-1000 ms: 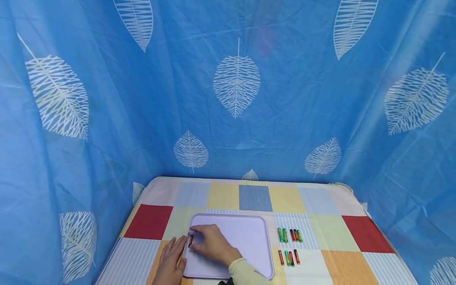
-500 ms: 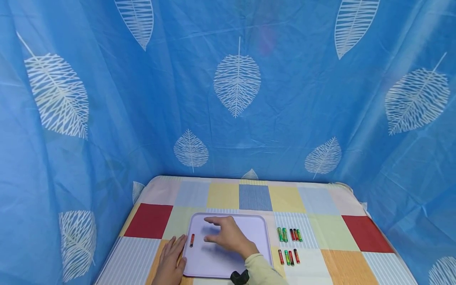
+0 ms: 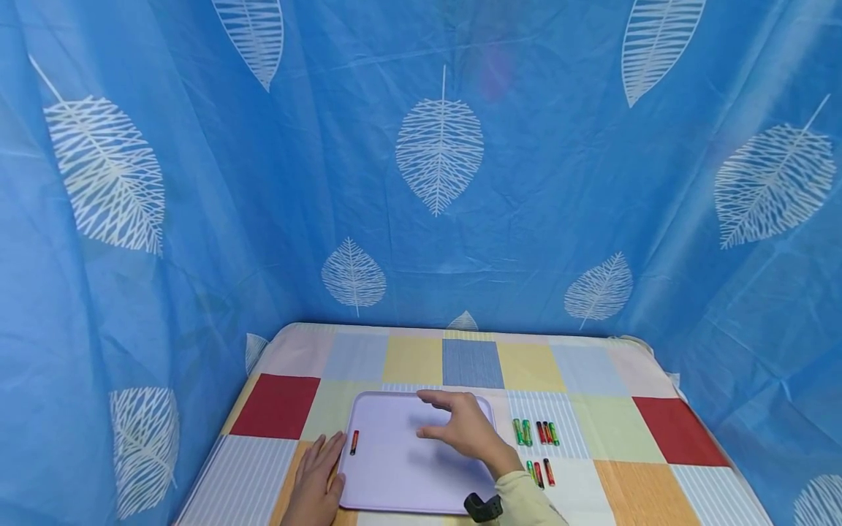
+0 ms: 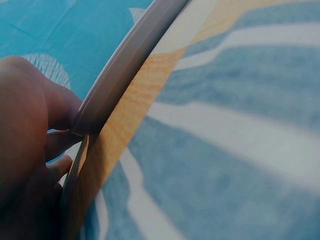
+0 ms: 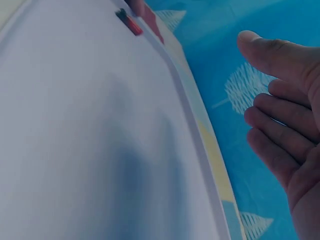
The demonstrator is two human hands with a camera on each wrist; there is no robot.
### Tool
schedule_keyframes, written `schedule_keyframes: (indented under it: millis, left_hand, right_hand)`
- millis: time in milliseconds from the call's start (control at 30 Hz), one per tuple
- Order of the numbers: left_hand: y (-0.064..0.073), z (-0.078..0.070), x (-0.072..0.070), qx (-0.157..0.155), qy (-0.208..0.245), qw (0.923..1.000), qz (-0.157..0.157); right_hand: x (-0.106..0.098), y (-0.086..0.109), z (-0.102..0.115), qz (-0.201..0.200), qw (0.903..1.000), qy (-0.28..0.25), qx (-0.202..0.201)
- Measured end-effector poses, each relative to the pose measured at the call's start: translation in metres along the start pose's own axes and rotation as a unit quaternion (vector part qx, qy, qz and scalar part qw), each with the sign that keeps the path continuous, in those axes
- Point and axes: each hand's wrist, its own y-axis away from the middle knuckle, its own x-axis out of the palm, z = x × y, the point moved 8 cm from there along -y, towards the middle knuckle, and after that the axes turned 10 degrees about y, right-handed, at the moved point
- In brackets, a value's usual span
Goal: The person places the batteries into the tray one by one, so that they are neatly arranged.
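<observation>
A single red and black battery (image 3: 354, 442) lies near the left edge inside the pale purple tray (image 3: 395, 478). In the right wrist view the same battery (image 5: 129, 22) shows at the tray's far end. My right hand (image 3: 467, 432) hovers over the right part of the tray, thumb and fingers spread apart, holding nothing. Its shadow falls on the tray's bare surface. My left hand (image 3: 318, 478) rests at the tray's left edge with its fingers fairly straight. In the left wrist view the left hand's fingers (image 4: 62, 107) touch the tray's rim (image 4: 117, 75).
Right of the tray, green batteries (image 3: 522, 432) and several red and green ones (image 3: 547, 433) form a far row. A nearer row of batteries (image 3: 539, 475) is partly hidden by my right forearm. A patchwork cloth (image 3: 631, 489) covers the table; a blue leaf-patterned curtain (image 3: 513, 219) surrounds it.
My right hand has let go of the red and black battery, lifted, and moved right across the tray with its fingers spread. The battery stays on the tray. My left hand has not moved.
</observation>
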Motion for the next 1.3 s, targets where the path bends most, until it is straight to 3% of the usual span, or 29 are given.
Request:
schedule_keyframes:
  millis: [200,433,733,1167,1300]
  left_hand:
    - [-0.002,0.002,0.000,-0.007,0.002,1.0000,0.007]
    - [-0.003,0.000,-0.001,0.019,-0.005,0.9998,0.000]
    - [-0.004,0.001,-0.001,0.001,-0.005,0.9999,0.009]
    - [-0.004,0.001,-0.001,-0.006,-0.006,0.9998,0.016]
    - [-0.002,-0.002,-0.001,0.010,-0.009,0.9999,0.004]
  right_hand:
    - [-0.022,0.016,-0.015,-0.010,0.9999,-0.003,0.014]
    - [-0.046,0.036,-0.036,-0.010,0.9992,-0.001,0.039]
    - [-0.078,0.067,-0.059,-0.007,0.9983,0.011,0.057]
    - [-0.107,0.112,-0.089,0.032,0.9935,0.034,0.104]
    - [-0.113,0.122,-0.098,0.041,0.9907,0.044,0.122]
